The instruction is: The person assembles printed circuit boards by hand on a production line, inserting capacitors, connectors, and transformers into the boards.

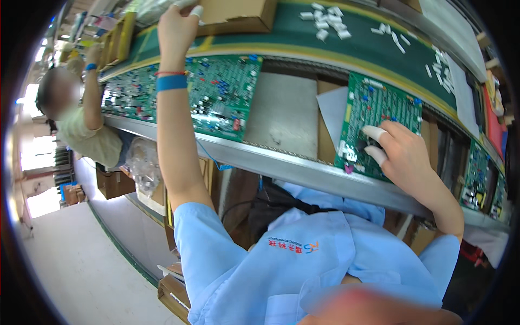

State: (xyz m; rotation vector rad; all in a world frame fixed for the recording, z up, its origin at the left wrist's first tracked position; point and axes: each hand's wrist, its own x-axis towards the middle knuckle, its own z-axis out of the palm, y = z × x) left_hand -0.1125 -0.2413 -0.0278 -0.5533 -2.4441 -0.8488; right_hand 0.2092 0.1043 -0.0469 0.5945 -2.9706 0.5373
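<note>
My right hand [403,154] is over a green circuit board [374,100], with white finger cots on thumb and forefinger. Those two fingertips close round a small dark part [362,144], probably a cylindrical component, against the board's surface. My left arm stretches far forward, a blue band on the wrist. At the top edge of the view, my left hand [179,27] is beside the left end of a cardboard box [238,16]. Its fingertips, also in white cots, are partly cut off, so its grip cannot be read.
More populated boards [222,95] lie along the metal rail [281,154] to the left, others [476,179] at far right. A bare grey plate [281,108] sits between boards. Small white parts [325,20] lie scattered on the green belt. A co-worker [89,130] works at left.
</note>
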